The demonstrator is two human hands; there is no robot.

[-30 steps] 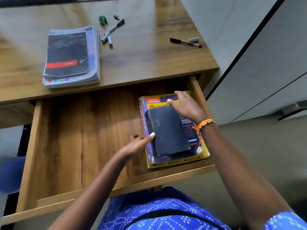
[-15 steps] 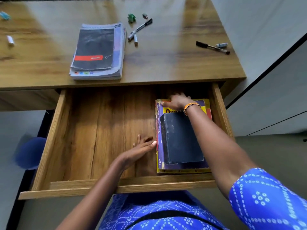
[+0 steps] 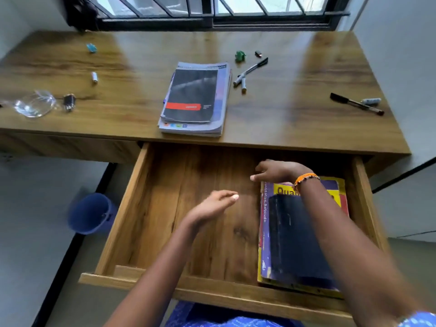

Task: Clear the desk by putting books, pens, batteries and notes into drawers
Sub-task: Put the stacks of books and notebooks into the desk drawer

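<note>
The wooden drawer [image 3: 122,215] stands pulled out below the desk [image 3: 295,128]. At its right side lies a yellow and purple book [image 3: 265,232] with a dark blue book [image 3: 292,237] on top. My right hand [image 3: 277,172] hovers over the drawer past the books' far left corner, fingers relaxed, holding nothing. My left hand [image 3: 213,205] is raised over the drawer's bare middle, empty. On the desk lie a stack of books [image 3: 195,100], pens [image 3: 250,72], another pen [image 3: 356,105] and batteries [image 3: 94,76].
A green clip [image 3: 240,55] and a small dark cap [image 3: 258,53] lie near the pens. A clear plastic piece [image 3: 33,105] and a black clip [image 3: 69,102] sit at the desk's left. A blue bin [image 3: 90,213] stands on the floor. A window lies beyond the desk.
Both hands have let go of the books in the drawer and lifted off. My right hand moved left off the books' far edge. The view has tilted up, showing more desk.
</note>
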